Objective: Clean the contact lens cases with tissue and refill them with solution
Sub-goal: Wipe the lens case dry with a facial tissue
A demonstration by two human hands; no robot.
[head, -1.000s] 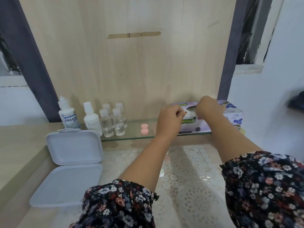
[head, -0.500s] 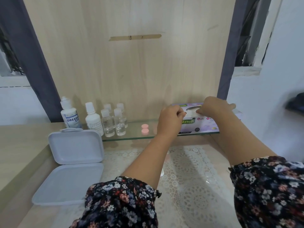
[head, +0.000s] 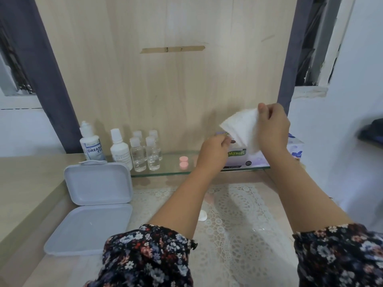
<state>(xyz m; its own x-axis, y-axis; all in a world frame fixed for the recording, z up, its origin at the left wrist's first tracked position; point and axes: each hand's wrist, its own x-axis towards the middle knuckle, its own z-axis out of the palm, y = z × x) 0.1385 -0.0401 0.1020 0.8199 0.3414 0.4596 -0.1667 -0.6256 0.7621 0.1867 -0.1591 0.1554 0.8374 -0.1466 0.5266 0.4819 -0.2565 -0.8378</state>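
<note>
Now lifting a tissue (head: 241, 129) clear of the tissue box (head: 257, 157), pinched in right hand (head: 273, 129); left hand (head: 215, 149) gripping the box corner on the glass shelf (head: 170, 171). Pulling straight up, steadying the box, avoiding tearing.

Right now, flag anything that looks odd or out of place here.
Only the strip of brown tape on the wood panel, slightly askew and torn. No spills; bottles stand upright.
</note>
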